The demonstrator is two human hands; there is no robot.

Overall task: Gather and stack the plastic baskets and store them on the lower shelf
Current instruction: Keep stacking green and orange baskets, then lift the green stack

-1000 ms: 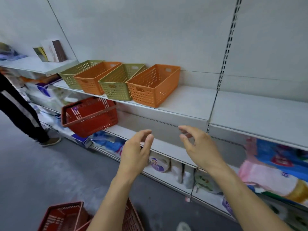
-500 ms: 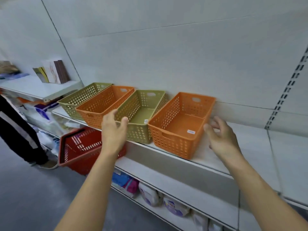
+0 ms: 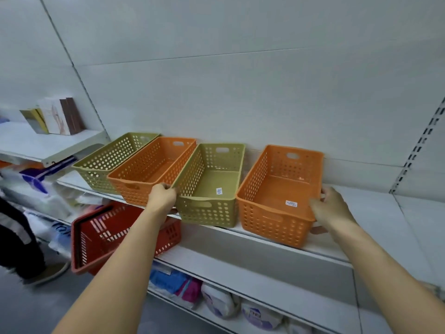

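Note:
Several perforated plastic baskets stand in a row on the white upper shelf [image 3: 375,213]. From the left: a green basket [image 3: 106,162], an orange basket [image 3: 149,169], a second green basket [image 3: 212,186] and a second orange basket [image 3: 277,189] standing slightly apart. My left hand [image 3: 161,196] grips the near left corner of the second green basket's rim. My right hand [image 3: 330,208] grips the right wall of the rightmost orange basket, fingers over the rim and thumb outside. The lower shelf [image 3: 252,268] runs beneath.
A red shopping basket [image 3: 101,239] hangs out from the lower shelf at left. Packaged goods [image 3: 216,300] fill the bottom shelves. Books [image 3: 57,119] stand on a raised shelf at far left. A person in dark clothes [image 3: 16,237] stands on the floor at left.
Both hands rose from below the shelf to the baskets. The left hand took hold of the second green basket, the right hand took hold of the rightmost orange one. The view came closer.

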